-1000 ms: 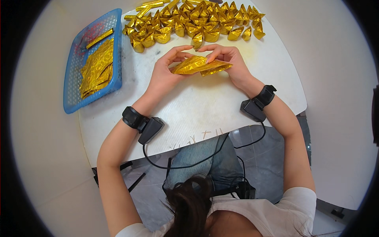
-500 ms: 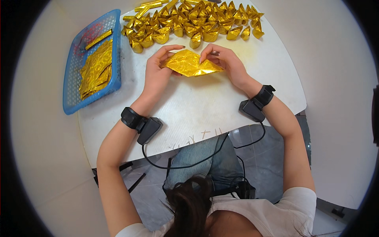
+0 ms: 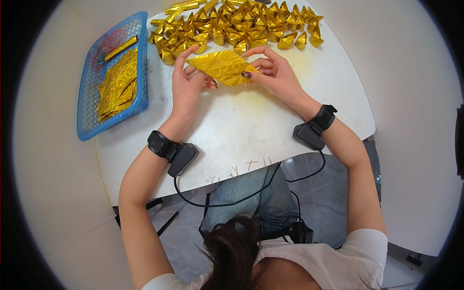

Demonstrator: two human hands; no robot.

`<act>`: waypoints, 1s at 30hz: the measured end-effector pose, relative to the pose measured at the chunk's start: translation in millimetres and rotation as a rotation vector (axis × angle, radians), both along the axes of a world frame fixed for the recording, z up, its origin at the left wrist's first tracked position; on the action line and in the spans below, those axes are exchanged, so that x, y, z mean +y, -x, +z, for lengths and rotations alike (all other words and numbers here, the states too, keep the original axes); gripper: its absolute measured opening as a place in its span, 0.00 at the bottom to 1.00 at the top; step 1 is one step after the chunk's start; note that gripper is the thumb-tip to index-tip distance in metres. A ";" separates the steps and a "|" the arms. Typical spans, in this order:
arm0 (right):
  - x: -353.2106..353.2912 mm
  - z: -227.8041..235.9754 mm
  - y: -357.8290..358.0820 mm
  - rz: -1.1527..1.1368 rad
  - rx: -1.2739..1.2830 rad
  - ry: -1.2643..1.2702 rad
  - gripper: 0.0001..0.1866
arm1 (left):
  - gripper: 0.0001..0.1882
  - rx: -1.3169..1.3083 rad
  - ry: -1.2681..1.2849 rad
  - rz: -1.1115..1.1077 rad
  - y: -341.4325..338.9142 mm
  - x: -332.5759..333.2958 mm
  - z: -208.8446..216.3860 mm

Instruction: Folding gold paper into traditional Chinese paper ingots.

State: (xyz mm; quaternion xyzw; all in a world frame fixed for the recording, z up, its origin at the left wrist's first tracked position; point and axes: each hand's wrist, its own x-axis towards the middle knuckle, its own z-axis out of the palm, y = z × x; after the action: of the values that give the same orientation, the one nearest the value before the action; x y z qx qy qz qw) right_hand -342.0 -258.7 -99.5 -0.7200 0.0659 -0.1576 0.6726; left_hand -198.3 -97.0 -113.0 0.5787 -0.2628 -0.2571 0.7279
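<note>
A folded piece of gold foil paper [image 3: 223, 66], flattened to a slanted diamond shape with creases, is held above the white table. My right hand [image 3: 280, 79] pinches its right end, thumb on the front face and fingers behind; the index finger reaches over its far side. Around the left end sits my left hand [image 3: 187, 84], fingers spread apart, some tips close to or partly behind the lower left edge. Whether those tips touch the paper I cannot tell. Just beyond stand many folded gold paper ingots [image 3: 232, 34] in a crowded group.
On the left a blue plastic basket [image 3: 141, 92] holds a stack of flat gold paper sheets [image 3: 118, 87] and a gold strip [image 3: 121, 48]. Rolled gold paper tubes [image 3: 186, 7] lie at the far edge. Black wrist devices [image 3: 182, 157] with a cable [image 3: 227, 205] are on my arms.
The gold paper has turned and moved slightly away and to the left. My left fingers have spread from their hold, and my right thumb now presses the paper's front.
</note>
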 end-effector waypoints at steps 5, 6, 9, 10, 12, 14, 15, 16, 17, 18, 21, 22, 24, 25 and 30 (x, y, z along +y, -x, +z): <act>-4.0 -3.7 -1.8 -0.067 0.016 0.027 0.15 | 0.24 0.163 0.062 -0.132 -2.7 1.3 0.1; -4.7 -4.3 -1.3 -0.083 0.007 0.027 0.14 | 0.29 0.160 0.033 -0.131 2.4 1.7 7.7; -6.7 -4.9 -1.7 -0.107 0.004 0.036 0.13 | 0.32 0.188 0.057 -0.179 0.4 4.6 8.1; -6.5 -4.7 -2.2 -0.114 0.009 0.044 0.13 | 0.30 0.217 0.109 -0.226 -1.4 6.0 6.8; -5.6 -5.3 -2.9 -0.115 -0.002 0.047 0.14 | 0.27 0.135 0.018 -0.191 -0.4 4.0 3.7; -5.4 -5.0 -3.0 -0.116 -0.012 0.050 0.14 | 0.24 0.054 -0.072 -0.157 1.4 2.1 1.2; -5.7 -3.4 -1.7 -0.116 0.004 0.091 0.14 | 0.21 0.020 -0.077 -0.180 2.9 1.6 0.0; -5.7 -2.5 -1.0 -0.116 0.020 0.132 0.15 | 0.19 -0.013 -0.081 -0.202 3.7 1.5 -1.0; -5.8 -4.5 -2.0 -0.116 0.020 0.132 0.15 | 0.19 -0.013 -0.082 -0.201 3.5 1.7 -1.7; -6.4 -7.8 -3.5 -0.131 -0.011 0.140 0.15 | 0.19 0.018 -0.098 -0.221 3.3 1.0 -2.6; -6.5 -8.6 -3.7 -0.153 -0.050 0.174 0.15 | 0.18 0.037 -0.093 -0.265 5.1 -1.0 -1.4; -5.9 -7.7 -3.3 -0.159 -0.059 0.199 0.15 | 0.18 0.024 -0.073 -0.288 5.9 -1.1 -0.6; -5.6 -7.0 -2.3 -0.181 -0.071 0.246 0.15 | 0.18 0.073 -0.068 -0.313 2.5 -0.8 -0.9; -5.4 -6.6 -1.9 -0.204 -0.082 0.294 0.14 | 0.18 0.122 -0.062 -0.339 0.7 -0.8 -0.8; -0.8 4.2 3.0 -0.275 -0.156 0.456 0.11 | 0.19 0.328 0.060 -0.402 7.8 -2.3 0.6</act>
State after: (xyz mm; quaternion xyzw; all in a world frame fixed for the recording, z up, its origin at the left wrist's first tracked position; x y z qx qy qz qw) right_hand -344.9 -259.6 -95.3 -0.8228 0.0738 -0.3131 0.4686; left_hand -206.1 -99.3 -112.4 0.4434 -0.2584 -0.4792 0.7120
